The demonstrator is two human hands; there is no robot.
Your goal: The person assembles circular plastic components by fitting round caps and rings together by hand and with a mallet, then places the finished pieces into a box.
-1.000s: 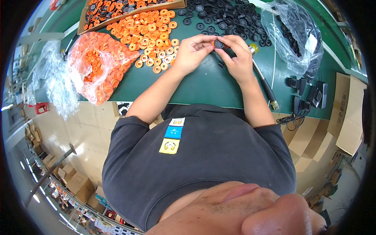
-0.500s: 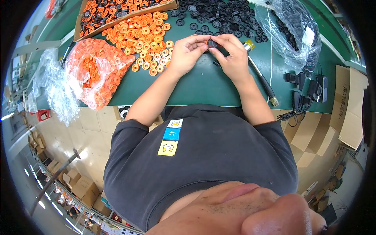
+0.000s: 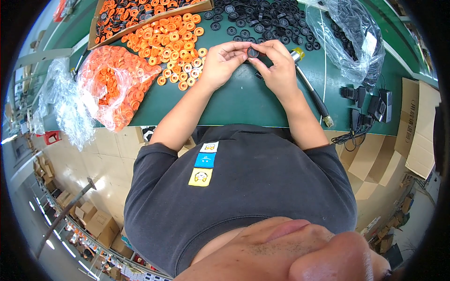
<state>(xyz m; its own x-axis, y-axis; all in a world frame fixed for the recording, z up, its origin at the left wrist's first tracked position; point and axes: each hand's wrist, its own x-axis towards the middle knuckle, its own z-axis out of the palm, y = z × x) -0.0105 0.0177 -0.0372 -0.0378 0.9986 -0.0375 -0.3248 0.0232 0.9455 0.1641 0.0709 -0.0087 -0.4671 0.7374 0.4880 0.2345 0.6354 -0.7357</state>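
Note:
Above the green tabletop (image 3: 234,105), both my hands meet on a small round black cap with a bit of orange at its edge (image 3: 252,53). My left hand (image 3: 224,64) pinches it from the left, and my right hand (image 3: 280,64) grips it from the right with thumb and fingertips. Loose orange rings (image 3: 174,44) lie spread to the left of my left hand. Beyond my fingers is a heap of black round caps (image 3: 267,23). A mallet (image 3: 310,86) with a yellow-tipped head and dark handle lies beside my right forearm.
A cardboard tray (image 3: 154,19) of orange and black pieces stands far left. Nearer is a clear bag of orange rings (image 3: 117,84), beside crumpled plastic (image 3: 70,103). At right are a bag of black parts (image 3: 351,44), black power adapters with cables (image 3: 377,107) and an open carton (image 3: 417,122).
The cap has tilted slightly and shifted a little left between my fingers, showing more orange at its edge. Both hands stay nearly in place; the things around them are unchanged.

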